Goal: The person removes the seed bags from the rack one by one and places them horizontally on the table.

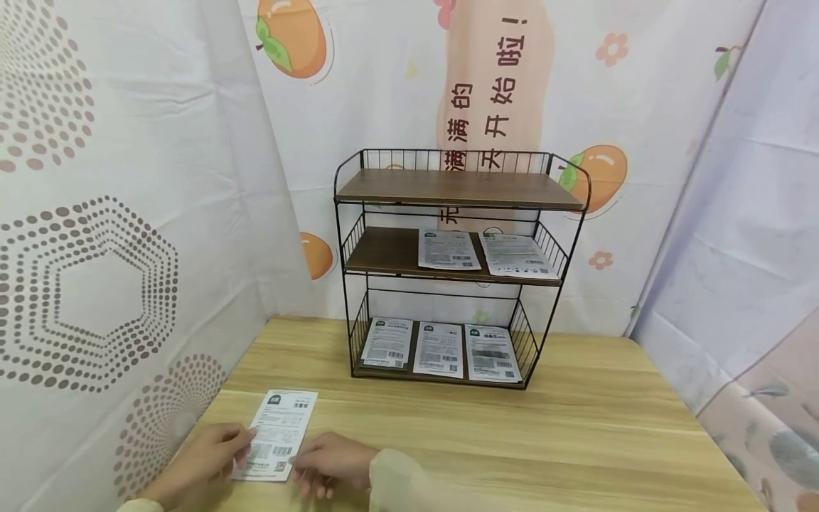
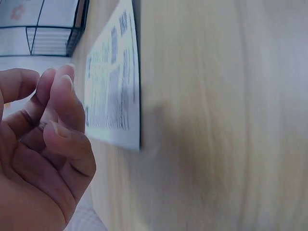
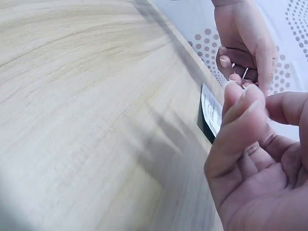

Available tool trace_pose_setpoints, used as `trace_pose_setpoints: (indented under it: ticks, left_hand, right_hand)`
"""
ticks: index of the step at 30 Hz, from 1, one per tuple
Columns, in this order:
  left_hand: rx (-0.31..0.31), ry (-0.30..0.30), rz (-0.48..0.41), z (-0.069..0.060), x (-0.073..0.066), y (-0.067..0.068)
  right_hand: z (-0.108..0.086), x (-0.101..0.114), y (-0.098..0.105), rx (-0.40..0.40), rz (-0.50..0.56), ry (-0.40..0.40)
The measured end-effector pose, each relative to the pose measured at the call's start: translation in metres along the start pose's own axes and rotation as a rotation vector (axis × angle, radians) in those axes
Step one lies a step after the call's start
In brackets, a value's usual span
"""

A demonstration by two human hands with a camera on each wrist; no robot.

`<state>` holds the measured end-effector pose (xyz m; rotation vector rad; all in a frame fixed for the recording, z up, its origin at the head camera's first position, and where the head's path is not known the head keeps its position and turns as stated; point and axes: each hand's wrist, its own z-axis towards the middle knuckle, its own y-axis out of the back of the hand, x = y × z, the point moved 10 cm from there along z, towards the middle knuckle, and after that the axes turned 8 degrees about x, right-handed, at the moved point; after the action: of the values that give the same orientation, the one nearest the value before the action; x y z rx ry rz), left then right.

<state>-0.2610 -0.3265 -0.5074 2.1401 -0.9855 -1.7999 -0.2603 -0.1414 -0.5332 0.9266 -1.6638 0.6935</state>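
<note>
A flat white printed packet (image 1: 281,430), with a green logo, barcode and QR code, lies on the wooden table at the left. My left hand (image 1: 214,451) is at its left edge, fingers loosely curled. In the left wrist view, a narrow gap shows between the fingertips (image 2: 67,79) and the packet (image 2: 113,86). My right hand (image 1: 333,459) is by the packet's lower right edge, its fingers bent. The right wrist view shows the thumb near the index fingertip; these fingers partly hide the packet (image 3: 210,110), whose near side looks dark green.
Behind stands a three-tier black wire rack (image 1: 461,188) with brown boards. Two similar packets (image 1: 448,250) lie on its middle shelf and three packets (image 1: 438,350) on its bottom shelf. Patterned curtains (image 1: 128,213) hang close at the left, back and right of the table (image 1: 512,441).
</note>
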Motion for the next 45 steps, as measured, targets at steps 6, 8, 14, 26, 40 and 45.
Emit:
trace_pose_setpoints:
  ticks: [6, 8, 14, 26, 40, 45]
  left_hand:
    - [0.005, 0.012, -0.042, 0.012, -0.011, -0.01]
    - [-0.005, 0.019, -0.042, 0.015, -0.016, -0.011]
    - [-0.007, 0.008, -0.049, 0.023, -0.031, -0.01]
    - [-0.029, -0.049, -0.108, 0.04, -0.059, -0.02]
    - [-0.064, -0.092, -0.131, 0.059, -0.099, -0.031]
    - [-0.076, -0.093, -0.141, 0.068, -0.114, -0.035]
  right_hand:
    - [-0.011, 0.003, 0.014, -0.012, 0.015, 0.002]
    - [-0.014, 0.007, 0.019, -0.012, 0.013, 0.007]
    - [-0.029, 0.023, 0.036, -0.015, 0.01, 0.019]
    - [-0.057, 0.027, 0.082, -0.116, -0.027, 0.039]
    - [-0.09, 0.048, 0.13, -0.188, -0.01, 0.093]
    - [-0.104, 0.052, 0.145, -0.239, -0.049, 0.095]
